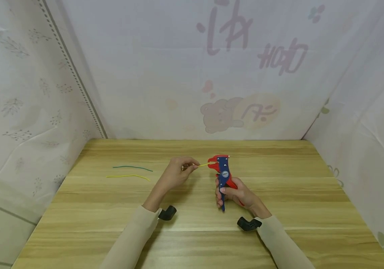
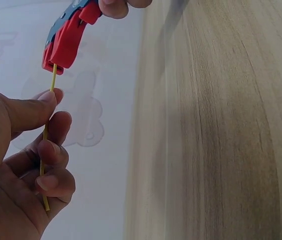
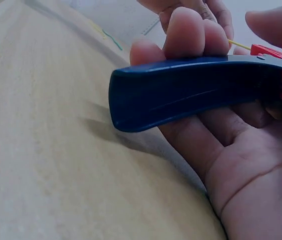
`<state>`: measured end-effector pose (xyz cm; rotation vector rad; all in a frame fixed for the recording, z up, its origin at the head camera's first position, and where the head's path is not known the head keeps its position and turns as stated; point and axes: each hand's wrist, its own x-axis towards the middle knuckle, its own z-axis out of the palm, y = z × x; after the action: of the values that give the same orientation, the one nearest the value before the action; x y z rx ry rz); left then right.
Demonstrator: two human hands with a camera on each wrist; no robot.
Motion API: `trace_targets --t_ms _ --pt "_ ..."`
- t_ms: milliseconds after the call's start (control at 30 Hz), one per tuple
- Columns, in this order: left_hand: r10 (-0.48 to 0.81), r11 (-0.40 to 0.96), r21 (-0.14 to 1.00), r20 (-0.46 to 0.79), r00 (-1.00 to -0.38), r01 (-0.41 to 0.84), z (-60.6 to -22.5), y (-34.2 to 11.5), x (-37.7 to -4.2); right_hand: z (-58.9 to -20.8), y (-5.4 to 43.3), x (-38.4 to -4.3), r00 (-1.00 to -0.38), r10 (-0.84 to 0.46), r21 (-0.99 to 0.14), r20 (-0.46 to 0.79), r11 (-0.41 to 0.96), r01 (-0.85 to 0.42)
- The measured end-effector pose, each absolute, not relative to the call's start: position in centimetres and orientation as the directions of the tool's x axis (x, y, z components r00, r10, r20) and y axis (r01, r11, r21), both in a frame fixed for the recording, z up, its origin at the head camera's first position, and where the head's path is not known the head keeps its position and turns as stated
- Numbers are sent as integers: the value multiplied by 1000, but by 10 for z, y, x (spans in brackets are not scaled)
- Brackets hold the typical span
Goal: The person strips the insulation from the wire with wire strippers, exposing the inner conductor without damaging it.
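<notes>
Two-handed: pinching yellow wire (image 1: pixel 203 165) in left hand (image 1: pixel 177 172), gripping red-and-blue wire stripper (image 1: pixel 224 173) in right hand (image 1: pixel 242 195), pointing wire's long axis roughly sideways, from left pinch rightward to stripper's mouth, with left hand nearer wire.

We see wire stripper (image 1: pixel 225 164): dark blue and red | held wire (image 1: pixel 204 164): yellow | front loose wire (image 1: pixel 128 175): yellow | back loose wire (image 1: pixel 132 166): green | sleeves (image 1: pixel 129 231): beige | surface (image 1: pixel 205 246): tan, streaked wood grain | back cloth (image 1: pixel 151 74): pale, pinkish lettering and bear | left cloth (image 1: pixel 27 93): pale, greyish sprigs
</notes>
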<state>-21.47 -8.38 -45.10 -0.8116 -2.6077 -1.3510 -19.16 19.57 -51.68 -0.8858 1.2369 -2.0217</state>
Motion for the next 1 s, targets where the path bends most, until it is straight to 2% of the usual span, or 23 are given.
trace_targets --t_ms 533,800,933,1000 --pt "399 482 721 325 -858 497 -449 -83 -213 -517 192 -188 -662 -735 -956 145 -276 97" --pt "385 468 729 340 -858 499 -451 -82 -213 -515 186 -183 -754 -652 -980 84 -189 54" --pt "364 466 750 320 -874 469 -452 -81 -212 -512 180 -180 -839 -543 -988 27 -143 61" --pt "347 469 760 310 -885 450 -452 -80 -212 -510 178 -179 -863 -506 -988 -1 -134 79"
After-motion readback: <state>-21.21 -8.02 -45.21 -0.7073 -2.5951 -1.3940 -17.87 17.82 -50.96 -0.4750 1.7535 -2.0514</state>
